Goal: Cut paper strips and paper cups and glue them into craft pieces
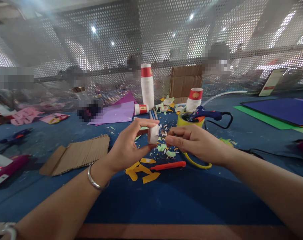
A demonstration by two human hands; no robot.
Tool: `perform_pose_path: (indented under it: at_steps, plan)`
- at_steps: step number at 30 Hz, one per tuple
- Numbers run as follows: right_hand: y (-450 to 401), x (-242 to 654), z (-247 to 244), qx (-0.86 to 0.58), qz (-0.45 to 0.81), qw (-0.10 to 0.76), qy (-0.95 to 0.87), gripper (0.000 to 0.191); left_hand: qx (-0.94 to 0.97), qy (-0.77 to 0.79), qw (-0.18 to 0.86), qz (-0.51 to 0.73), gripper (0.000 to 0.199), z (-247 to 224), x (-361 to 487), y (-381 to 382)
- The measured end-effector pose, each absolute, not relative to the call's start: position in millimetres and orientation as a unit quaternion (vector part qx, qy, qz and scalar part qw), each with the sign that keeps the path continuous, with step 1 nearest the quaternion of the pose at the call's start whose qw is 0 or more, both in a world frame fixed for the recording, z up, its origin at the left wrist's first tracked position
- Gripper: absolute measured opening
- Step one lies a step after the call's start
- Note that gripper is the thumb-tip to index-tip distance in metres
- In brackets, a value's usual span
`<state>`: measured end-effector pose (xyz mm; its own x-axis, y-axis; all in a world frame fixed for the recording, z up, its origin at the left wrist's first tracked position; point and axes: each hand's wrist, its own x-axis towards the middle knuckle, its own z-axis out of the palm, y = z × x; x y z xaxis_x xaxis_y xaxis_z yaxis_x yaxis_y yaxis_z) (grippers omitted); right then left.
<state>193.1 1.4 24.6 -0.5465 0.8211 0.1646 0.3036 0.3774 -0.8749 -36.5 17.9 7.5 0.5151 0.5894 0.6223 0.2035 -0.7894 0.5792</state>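
My left hand (131, 143), a silver bangle at its wrist, holds a small round white piece (154, 134) upright between thumb and fingers. Just right of that piece is my right hand (194, 141), its thumb and fingers pinched together; whatever may be between the fingertips is too small to make out. Beneath the hands, green and white paper scraps (162, 147) are scattered on the blue table (191, 200). Yellow paper pieces (150, 177) and a red marker (168, 165) lie a little nearer to me.
Behind stand a tall paper cup stack (147, 90), a shorter stack (194, 100) and a yellow bucket (185, 121) with a blue glue gun (209, 114) over it. Folded cardboard (83, 154) lies left; coloured sheets (279, 111) lie right. A perforated metal screen (166, 40) rises beyond.
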Motion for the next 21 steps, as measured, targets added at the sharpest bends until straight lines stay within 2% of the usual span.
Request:
perform_pose_path:
  at_steps: [9, 21]
  plan:
    - [1, 194, 26, -0.37, 0.397, 0.291, -0.788, 0.038, 0.878, 0.232, 0.117, 0.403, 0.046, 10, -43, 21]
    - [2, 195, 24, -0.372, 0.355, 0.263, -0.816, 0.049, 0.924, 0.187, -0.069, 0.328, 0.044, 30, -47, 13]
